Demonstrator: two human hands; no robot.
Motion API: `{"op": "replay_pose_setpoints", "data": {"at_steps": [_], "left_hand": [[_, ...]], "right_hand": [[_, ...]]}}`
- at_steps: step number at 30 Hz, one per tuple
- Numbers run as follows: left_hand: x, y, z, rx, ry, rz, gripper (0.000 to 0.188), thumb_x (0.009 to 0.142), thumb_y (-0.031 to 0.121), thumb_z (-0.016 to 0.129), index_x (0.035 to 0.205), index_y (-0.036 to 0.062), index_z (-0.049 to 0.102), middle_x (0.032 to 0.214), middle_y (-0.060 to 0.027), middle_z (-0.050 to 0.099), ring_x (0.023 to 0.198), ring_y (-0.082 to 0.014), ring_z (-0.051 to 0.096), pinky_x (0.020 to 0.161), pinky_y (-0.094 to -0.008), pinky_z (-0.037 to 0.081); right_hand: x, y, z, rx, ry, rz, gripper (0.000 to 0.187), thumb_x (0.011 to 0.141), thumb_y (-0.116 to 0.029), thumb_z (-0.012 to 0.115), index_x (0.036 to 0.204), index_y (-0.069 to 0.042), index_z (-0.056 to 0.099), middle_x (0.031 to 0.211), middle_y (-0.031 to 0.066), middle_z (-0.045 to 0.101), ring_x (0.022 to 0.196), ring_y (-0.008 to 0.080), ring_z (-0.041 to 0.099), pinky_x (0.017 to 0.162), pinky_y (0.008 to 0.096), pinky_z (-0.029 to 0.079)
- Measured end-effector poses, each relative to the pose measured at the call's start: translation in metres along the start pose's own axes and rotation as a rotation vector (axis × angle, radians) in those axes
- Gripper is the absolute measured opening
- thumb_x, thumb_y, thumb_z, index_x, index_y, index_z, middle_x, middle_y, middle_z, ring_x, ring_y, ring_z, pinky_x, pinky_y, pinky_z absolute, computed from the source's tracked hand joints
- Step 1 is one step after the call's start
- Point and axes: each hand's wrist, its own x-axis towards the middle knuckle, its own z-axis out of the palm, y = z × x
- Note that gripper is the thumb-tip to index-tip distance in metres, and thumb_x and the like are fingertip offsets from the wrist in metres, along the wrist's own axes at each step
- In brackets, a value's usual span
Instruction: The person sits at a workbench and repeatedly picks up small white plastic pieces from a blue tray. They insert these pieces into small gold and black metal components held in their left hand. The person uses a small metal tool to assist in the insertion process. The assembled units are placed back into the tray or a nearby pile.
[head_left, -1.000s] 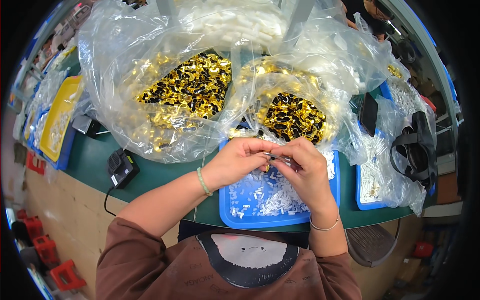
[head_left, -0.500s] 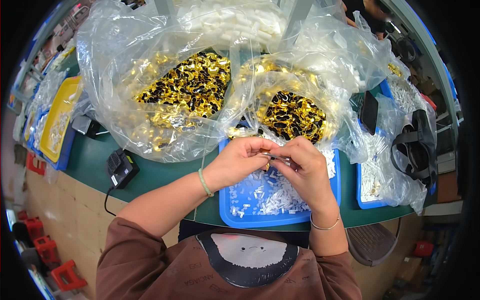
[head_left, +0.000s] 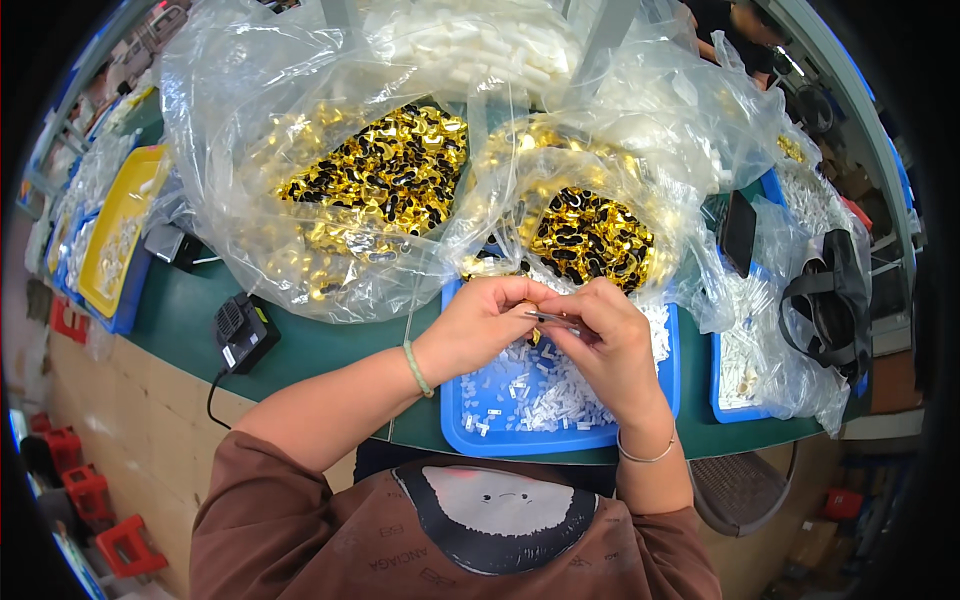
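Observation:
Above a blue tray, my two hands meet. My left hand is closed in a pinch, and a small gold piece shows just below its fingertips. My right hand grips a thin metal tool that looks like tweezers, its tip at the left fingers. The fingers hide most of what lies between them. Small white plastic parts are scattered in the tray below. Just beyond the hands lies an open clear bag with gold and black pieces.
A larger clear bag of gold and black pieces lies farther left. White parts in plastic fill the back. A black power adapter sits at left, a phone at right. Another blue tray and a black bag stand far right.
Both hands stay together in nearly the same place, with the thin metal tool still between them. The whole view has shifted slightly; nothing is visibly taken up or let go.

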Motion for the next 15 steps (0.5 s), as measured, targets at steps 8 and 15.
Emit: {"op": "replay_pose_setpoints", "data": {"at_steps": [8, 15], "left_hand": [[0.0, 0.0018, -0.0046, -0.293, -0.063, 0.011, 0.037, 0.096, 0.008, 0.05, 0.132, 0.002, 0.053, 0.114, -0.006, 0.064, 0.096, -0.0099, 0.062, 0.088, -0.0274, 0.051], [-0.0051, 0.0073, 0.0016, -0.122, -0.028, 0.074, 0.034, 0.098, 0.011, 0.052, 0.131, 0.0022, 0.054, 0.113, -0.0055, 0.065, 0.095, -0.0083, 0.061, 0.087, -0.0252, 0.05]], "right_hand": [[0.0008, -0.0004, -0.0069, 0.001, 0.042, 0.084, 0.026, 0.075, 0.002, 0.073, 0.1, -0.006, 0.069, 0.078, 0.0031, 0.057, 0.057, 0.0085, 0.049, 0.049, 0.0228, 0.039], [0.0007, 0.0001, -0.0073, 0.006, 0.155, 0.069, 0.02, 0.079, 0.003, 0.07, 0.099, -0.002, 0.067, 0.078, 0.0048, 0.057, 0.06, 0.0112, 0.05, 0.055, 0.0234, 0.04]]}}
